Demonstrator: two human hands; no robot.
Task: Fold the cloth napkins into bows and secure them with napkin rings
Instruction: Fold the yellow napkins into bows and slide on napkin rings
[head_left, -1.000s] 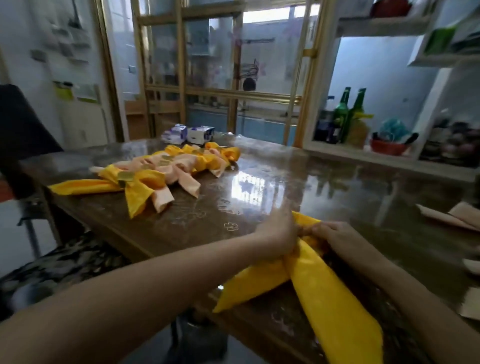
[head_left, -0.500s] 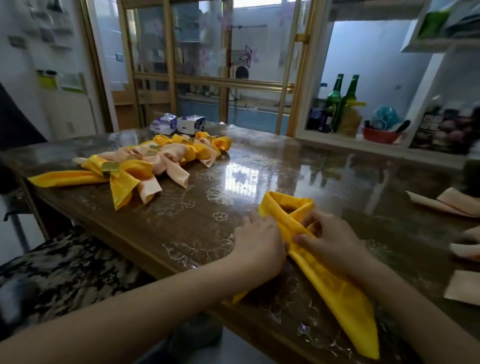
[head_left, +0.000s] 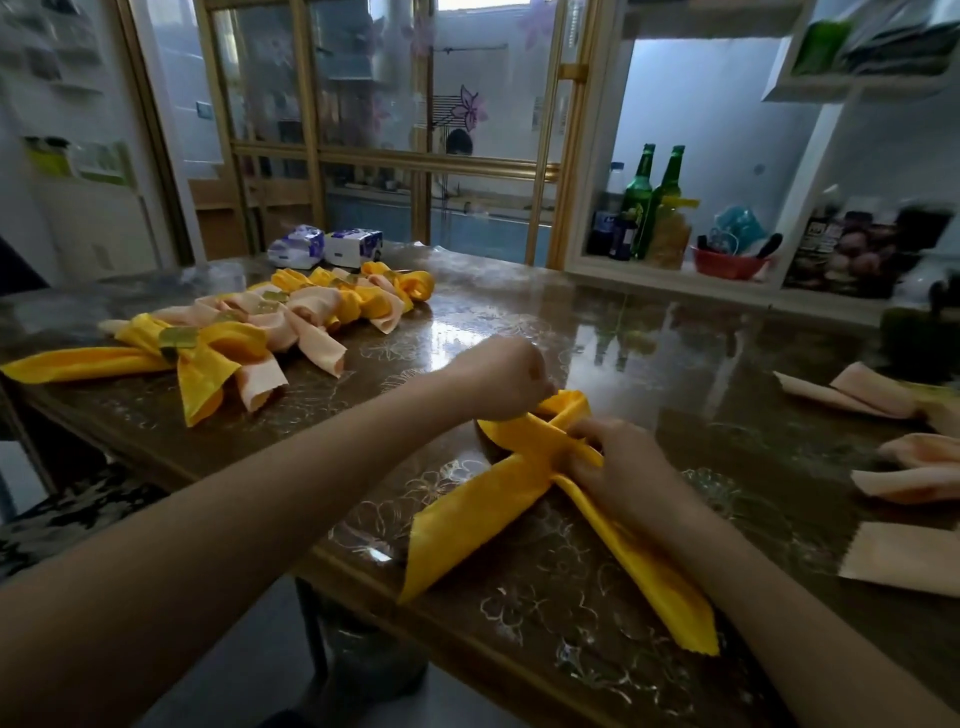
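Note:
A yellow cloth napkin (head_left: 483, 514) lies on the glossy brown table (head_left: 675, 374), its two long tails crossing and spreading toward me, with a loop at the far end. My left hand (head_left: 501, 382) grips the far loop from above with curled fingers. My right hand (head_left: 621, 467) pinches the crossing point of the tails. A row of finished yellow and peach bows (head_left: 270, 327) with gold napkin rings (head_left: 177, 338) lies at the far left of the table.
Folded peach napkins (head_left: 852, 395) and flat peach pieces (head_left: 904, 561) lie at the right edge. Two tissue packs (head_left: 327, 247) stand at the table's far side. Green bottles (head_left: 652, 200) and a red bowl (head_left: 727, 265) sit on a shelf behind.
The left tail now crosses over and spreads out to the left. My left hand has moved up to the loop, while my right hand holds the crossing.

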